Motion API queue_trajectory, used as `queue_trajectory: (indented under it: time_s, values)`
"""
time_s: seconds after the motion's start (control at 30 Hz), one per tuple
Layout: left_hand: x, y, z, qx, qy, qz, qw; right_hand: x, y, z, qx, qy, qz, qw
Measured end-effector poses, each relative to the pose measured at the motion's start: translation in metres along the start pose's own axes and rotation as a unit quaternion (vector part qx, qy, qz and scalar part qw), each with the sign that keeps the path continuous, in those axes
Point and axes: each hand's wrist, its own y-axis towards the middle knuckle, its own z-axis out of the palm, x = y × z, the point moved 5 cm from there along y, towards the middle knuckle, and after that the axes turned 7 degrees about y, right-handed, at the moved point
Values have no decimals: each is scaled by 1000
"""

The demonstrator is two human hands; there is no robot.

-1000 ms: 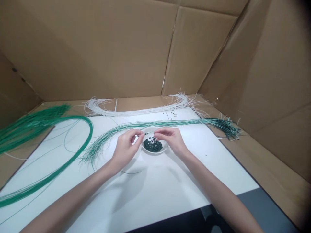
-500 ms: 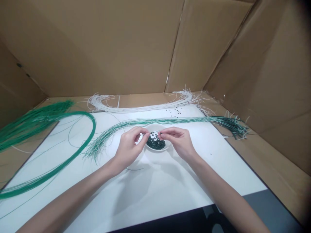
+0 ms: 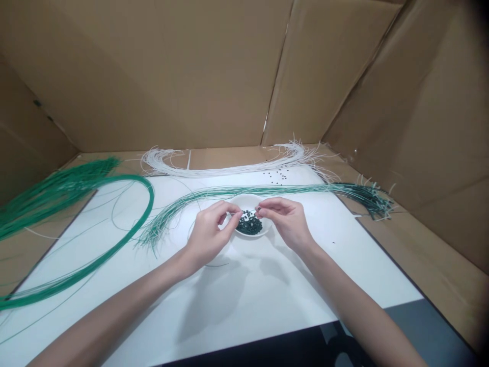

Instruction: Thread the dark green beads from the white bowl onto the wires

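Over a white bowl (image 3: 248, 200) of small black bead-like pieces (image 3: 249, 225), my two hands face each other with fingertips a short gap apart. My left hand (image 3: 212, 230) is closed in a pinch on a thin strand, whose loose end (image 3: 217, 265) seems to curve out below the wrist. Between thumb and forefinger, my right hand (image 3: 287, 223) pinches a tiny dark bead (image 3: 259, 208). Whether the strand tip passes into the bead is too small to tell. Behind the bowl lies a long bundle of green strands (image 3: 214, 192) with dark beads massed at its right end (image 3: 372, 200).
A white strand bundle (image 3: 229, 172) curves along the back, near several scattered black beads (image 3: 280, 177). On the left, a thick green strand coil (image 3: 147, 204) loops over the white tabletop (image 3: 267, 306). Cardboard walls (image 3: 171, 76) enclose the back and sides.
Both hands have shifted slightly to the right over the bowl, still pinching, with about the same gap between the fingertips. The whole view has drifted a little.
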Motion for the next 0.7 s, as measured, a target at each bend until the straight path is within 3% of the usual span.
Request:
queue_trajectory:
  time_s: [0.7]
  values:
    - [-2,0,1,6,0,12,1000,5,-2,0,1,-54,-14,998]
